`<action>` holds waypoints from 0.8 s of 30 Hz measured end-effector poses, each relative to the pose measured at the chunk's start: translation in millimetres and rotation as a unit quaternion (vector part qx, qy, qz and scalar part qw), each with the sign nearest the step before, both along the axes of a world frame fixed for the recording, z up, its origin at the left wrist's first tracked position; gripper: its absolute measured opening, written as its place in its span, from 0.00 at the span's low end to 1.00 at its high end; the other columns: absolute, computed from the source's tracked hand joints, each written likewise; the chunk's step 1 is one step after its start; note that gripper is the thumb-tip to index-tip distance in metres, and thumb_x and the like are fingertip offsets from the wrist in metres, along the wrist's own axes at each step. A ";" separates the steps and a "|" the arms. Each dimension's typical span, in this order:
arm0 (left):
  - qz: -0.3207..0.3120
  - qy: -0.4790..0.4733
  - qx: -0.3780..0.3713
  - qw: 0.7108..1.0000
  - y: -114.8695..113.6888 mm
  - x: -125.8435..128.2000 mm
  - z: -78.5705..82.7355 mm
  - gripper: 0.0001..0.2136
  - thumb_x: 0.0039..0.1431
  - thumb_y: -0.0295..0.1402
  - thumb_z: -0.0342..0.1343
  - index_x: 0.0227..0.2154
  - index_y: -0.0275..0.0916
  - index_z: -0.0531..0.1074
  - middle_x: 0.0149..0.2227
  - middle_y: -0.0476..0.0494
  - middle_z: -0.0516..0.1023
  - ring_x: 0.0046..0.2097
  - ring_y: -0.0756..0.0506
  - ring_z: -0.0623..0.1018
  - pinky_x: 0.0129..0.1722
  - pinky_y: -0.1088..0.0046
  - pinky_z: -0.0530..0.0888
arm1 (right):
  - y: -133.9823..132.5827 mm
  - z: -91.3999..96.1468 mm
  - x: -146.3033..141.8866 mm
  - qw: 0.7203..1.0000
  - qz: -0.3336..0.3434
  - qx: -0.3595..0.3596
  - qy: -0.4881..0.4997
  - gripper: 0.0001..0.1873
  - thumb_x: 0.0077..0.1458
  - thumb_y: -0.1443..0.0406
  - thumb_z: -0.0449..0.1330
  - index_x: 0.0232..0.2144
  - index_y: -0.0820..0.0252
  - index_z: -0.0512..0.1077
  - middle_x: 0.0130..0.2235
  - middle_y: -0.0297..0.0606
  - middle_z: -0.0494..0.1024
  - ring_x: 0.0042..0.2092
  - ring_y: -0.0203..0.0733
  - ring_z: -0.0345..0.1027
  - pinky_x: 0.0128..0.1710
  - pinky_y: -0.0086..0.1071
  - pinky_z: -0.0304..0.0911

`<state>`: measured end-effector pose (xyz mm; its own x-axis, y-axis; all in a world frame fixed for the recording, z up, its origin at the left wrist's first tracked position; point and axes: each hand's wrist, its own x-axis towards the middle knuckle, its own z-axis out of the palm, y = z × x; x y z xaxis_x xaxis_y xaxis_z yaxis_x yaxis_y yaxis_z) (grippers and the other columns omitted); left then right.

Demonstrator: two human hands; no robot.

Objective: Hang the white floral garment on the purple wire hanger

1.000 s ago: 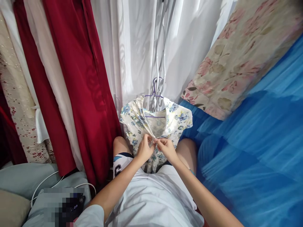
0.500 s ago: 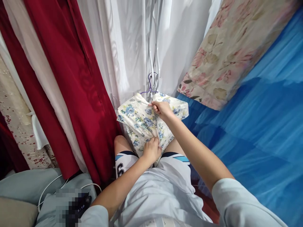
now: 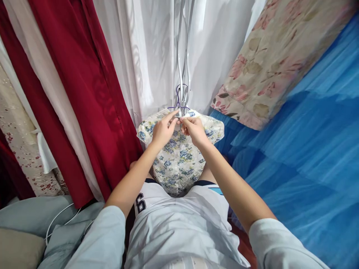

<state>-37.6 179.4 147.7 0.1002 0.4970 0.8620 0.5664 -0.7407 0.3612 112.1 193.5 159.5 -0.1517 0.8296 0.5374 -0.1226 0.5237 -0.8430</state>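
Observation:
A cream dress with blue flowers (image 3: 182,153) hangs in front of me on a purple hanger (image 3: 177,98), its lower part between my knees. A straight seam runs down its middle. At the centre of the neckline, my right hand (image 3: 194,129) is closed, thumb and forefinger pinching the edge. My left hand (image 3: 163,129) meets it there from the other side, thumb and fingertips closed on the neckline with the forefinger stretched upward. The fingertips hide whatever small part lies between them.
White straps (image 3: 179,48) hang down behind the hanger against white cloth (image 3: 157,45). Red drapes (image 3: 75,74) hang at left, a pink-flowered cloth (image 3: 258,74) and blue tulle (image 3: 303,149) at right. Grey cushions (image 3: 33,216) with a white cable lie at lower left.
My left hand has moved up from the lower part of the dress to the neckline beside my right hand. The dress front now lies flatter, while my right hand stays at the neckline.

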 end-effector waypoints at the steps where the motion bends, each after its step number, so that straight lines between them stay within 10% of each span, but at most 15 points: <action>1: 0.002 0.027 0.013 1.000 5.2 -0.7 11.8 0.12 0.67 0.36 0.49 0.49 0.44 0.73 0.38 0.46 0.79 0.35 0.46 0.76 0.35 0.71 0.69 | 0.6 -0.3 -0.1 1.000 -0.004 0.010 0.004 0.15 0.55 0.55 0.60 0.25 0.61 0.73 0.14 0.30 0.66 0.16 0.30 0.52 0.18 0.27 0.47; 10: 0.082 0.075 0.084 0.990 29.6 -10.9 27.3 0.09 0.66 0.35 0.50 0.37 0.41 0.75 0.34 0.45 0.78 0.37 0.43 0.76 0.37 0.71 0.66 | 22.4 -19.2 -15.2 0.967 -0.156 0.124 -0.157 0.16 0.59 0.59 0.54 0.25 0.62 0.74 0.16 0.33 0.67 0.22 0.37 0.61 0.25 0.30 0.54; 18: 0.105 -0.057 0.100 0.988 42.0 -23.6 20.2 0.13 0.69 0.39 0.45 0.38 0.40 0.73 0.34 0.44 0.77 0.39 0.45 0.76 0.41 0.72 0.68 | 17.9 -57.2 -23.8 0.964 -0.125 0.082 -0.222 0.16 0.51 0.65 0.60 0.13 0.59 0.67 0.14 0.33 0.65 0.20 0.37 0.58 0.25 0.31 0.50; 24: 0.150 -0.185 0.046 0.970 70.9 -81.3 20.1 0.09 0.65 0.35 0.50 0.33 0.38 0.74 0.33 0.46 0.77 0.37 0.47 0.76 0.39 0.75 0.69 | -9.7 -77.9 -11.5 0.975 -0.079 0.037 -0.203 0.16 0.54 0.62 0.54 0.17 0.60 0.70 0.15 0.32 0.65 0.18 0.35 0.57 0.21 0.29 0.51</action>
